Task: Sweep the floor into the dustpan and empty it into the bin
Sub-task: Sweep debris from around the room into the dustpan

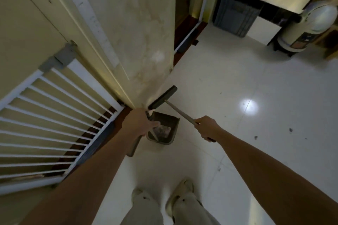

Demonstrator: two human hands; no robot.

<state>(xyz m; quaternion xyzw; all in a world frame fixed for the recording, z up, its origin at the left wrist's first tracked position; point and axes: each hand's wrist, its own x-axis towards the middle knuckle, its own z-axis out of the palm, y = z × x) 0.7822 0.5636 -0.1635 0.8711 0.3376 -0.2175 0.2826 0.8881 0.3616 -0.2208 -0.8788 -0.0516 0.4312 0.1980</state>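
Note:
My left hand grips the handle of a grey dustpan that stands on the white tiled floor at the foot of a marble pillar. Dust and debris lie inside the pan. My right hand grips the wooden stick of a broom, whose dark head sits just beyond the pan, against the pillar's corner. Small dark specks lie on the floor to the right. A grey ribbed bin stands far off against the back wall.
A white barred gate leans along the wall on the left. The marble pillar rises straight ahead. A cream round appliance stands at the far right. My two feet in pale shoes are at the bottom.

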